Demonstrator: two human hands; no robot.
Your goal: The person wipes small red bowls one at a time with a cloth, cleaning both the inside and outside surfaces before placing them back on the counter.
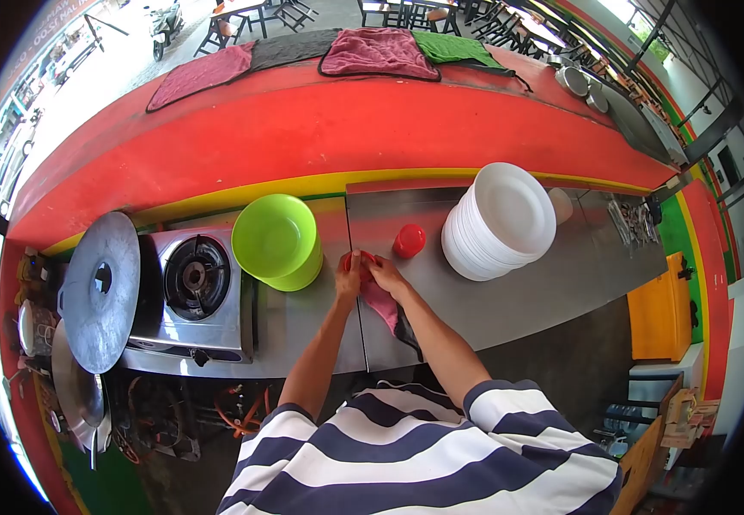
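Both my hands meet at the middle of the steel counter (509, 296). My left hand (348, 276) and my right hand (383, 275) grip the top of a pink cloth (380, 302), which hangs down along my right forearm with a dark end near the counter's front edge. A small red cup (409, 240) stands just beyond my right hand. The green plastic bowl (277, 240) sits to the left of my left hand.
A tall stack of white plates (501, 221) stands right of the red cup. A gas burner (193, 276) and a round metal lid (100, 290) are at the left. Several cloths (378, 51) dry on the red ledge beyond. An orange cabinet (659, 305) is at the right.
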